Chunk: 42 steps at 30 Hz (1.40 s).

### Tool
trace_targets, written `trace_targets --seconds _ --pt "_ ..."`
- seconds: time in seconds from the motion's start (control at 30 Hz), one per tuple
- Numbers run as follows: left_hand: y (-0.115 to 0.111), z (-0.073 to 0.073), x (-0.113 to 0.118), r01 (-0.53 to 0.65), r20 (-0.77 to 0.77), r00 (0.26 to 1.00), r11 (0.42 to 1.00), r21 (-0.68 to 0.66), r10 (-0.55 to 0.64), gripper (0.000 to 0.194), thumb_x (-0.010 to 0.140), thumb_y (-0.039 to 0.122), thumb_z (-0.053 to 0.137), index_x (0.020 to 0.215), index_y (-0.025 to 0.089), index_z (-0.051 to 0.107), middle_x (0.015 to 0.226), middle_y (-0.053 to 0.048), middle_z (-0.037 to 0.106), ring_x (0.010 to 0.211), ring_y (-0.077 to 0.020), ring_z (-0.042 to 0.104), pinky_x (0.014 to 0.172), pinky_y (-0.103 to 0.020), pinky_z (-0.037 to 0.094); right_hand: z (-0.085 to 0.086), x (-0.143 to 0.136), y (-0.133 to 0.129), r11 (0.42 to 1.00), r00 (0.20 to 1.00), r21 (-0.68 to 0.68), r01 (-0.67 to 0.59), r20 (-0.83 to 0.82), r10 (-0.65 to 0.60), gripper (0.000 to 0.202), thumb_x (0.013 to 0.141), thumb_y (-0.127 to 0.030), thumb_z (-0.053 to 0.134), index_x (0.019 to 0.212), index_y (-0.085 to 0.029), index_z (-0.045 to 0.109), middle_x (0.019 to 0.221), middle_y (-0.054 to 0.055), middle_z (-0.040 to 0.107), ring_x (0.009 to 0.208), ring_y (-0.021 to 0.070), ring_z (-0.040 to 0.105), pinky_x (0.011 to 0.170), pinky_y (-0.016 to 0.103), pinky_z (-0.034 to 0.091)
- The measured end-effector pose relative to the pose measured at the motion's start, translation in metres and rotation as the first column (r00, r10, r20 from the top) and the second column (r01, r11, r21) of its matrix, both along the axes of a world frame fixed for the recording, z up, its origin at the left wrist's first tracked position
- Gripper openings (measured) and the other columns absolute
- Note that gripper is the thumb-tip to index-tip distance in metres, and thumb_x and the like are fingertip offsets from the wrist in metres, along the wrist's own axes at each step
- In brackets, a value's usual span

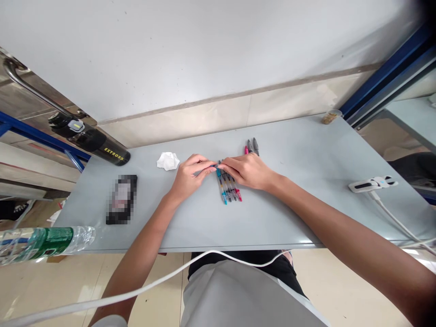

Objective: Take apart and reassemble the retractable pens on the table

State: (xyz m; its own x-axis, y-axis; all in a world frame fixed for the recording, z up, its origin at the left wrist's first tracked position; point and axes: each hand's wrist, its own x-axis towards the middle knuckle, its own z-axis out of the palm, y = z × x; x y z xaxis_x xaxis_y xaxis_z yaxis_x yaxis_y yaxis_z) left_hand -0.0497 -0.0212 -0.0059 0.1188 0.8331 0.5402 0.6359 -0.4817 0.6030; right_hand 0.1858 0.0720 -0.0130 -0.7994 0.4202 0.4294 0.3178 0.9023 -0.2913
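Observation:
In the middle of the desk, my left hand [195, 171] is closed in a pinch, its thumb and forefinger on a small blue piece [213, 166] that looks like part of a pen. My right hand [248, 170] meets it fingertip to fingertip, pinching at the same spot; the fingers hide most of the piece. Beneath my right hand several clear-barrelled pens lie side by side, among them a teal pen [224, 194] and a pink pen [239, 195]. Grey pen ends [253, 145] and a pink one stick out beyond the knuckles.
Crumpled white tissue [168, 161] lies left of my hands, near a blurred black packet [121, 200]. A black bottle [90, 141] and a green-labelled water bottle [47, 240] are at left. A small cup [331, 116] stands back right; a white cabled device [373, 184] lies right. A white cable [170, 278] crosses in front.

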Motion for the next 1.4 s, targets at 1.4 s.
trace_targets --seconds 1.4 --pt "-0.002 0.000 0.001 -0.054 -0.378 0.917 0.977 0.205 0.130 0.015 0.111 0.028 0.064 0.109 0.025 0.079 0.097 -0.005 0.082 0.091 -0.0221 0.071 0.087 -0.041 0.048 0.006 -0.008 -0.014 0.904 0.975 -0.425 -0.044 -0.217 -0.054 0.047 0.116 -0.053 0.051 0.099 -0.020 0.080 0.076 0.002 0.075 0.057 0.0124 0.047 0.062 0.030 0.037"
